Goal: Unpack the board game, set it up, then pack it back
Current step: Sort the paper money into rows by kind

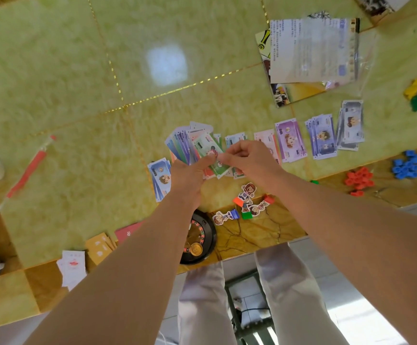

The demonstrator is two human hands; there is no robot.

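Setting: most likely a room in a home. Evidence: a glossy green stone-look table with gold inlay lines and a brown marbled border at 6 o'clock. Pale floor tiles show at 5 o'clock. A soft light patch reflects at 12 o'clock. Piles of play money and a toy roulette wheel lie on the top.

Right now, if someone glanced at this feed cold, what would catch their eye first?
Both hands meet at centre: the left hand holds a fan of play money while the right hand pinches a green note at its front. To their right, sorted note piles lie in a row on the table. A black roulette wheel sits at the near edge, partly under the left forearm.
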